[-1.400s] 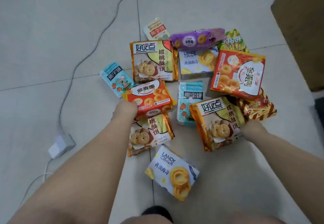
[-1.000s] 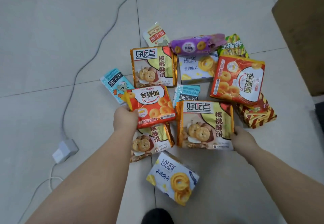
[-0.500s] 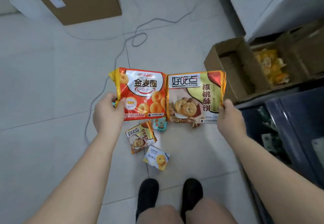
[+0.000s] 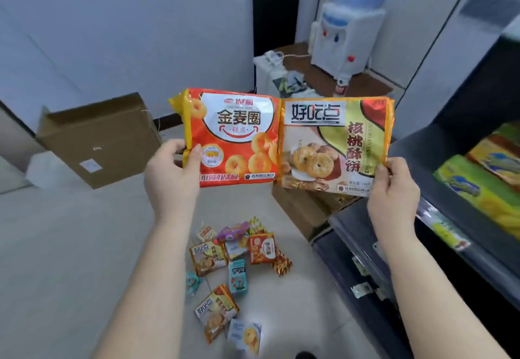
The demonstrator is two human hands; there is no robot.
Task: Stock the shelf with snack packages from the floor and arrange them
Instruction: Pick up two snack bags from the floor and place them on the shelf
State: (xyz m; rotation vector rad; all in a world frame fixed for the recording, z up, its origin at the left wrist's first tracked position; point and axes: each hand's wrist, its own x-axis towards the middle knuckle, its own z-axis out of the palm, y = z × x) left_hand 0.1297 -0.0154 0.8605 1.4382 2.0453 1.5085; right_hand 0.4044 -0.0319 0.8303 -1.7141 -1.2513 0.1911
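Your left hand (image 4: 171, 173) is reaching forward at chest height, thumb pressing the front of an orange packet (image 4: 233, 139) reading 金麦圈, fingers curling behind its left edge. Touching it on the right, a gold packet (image 4: 332, 145) marked 好吃点 and 核桃酥饼 is being pinched at its lower right corner by your right hand (image 4: 392, 190), arm outstretched. Both packets are hanging upright in the air above the remaining snack packages (image 4: 236, 260) scattered on the floor (image 4: 70, 246). The dark shelf (image 4: 422, 147) is standing just beside your right arm.
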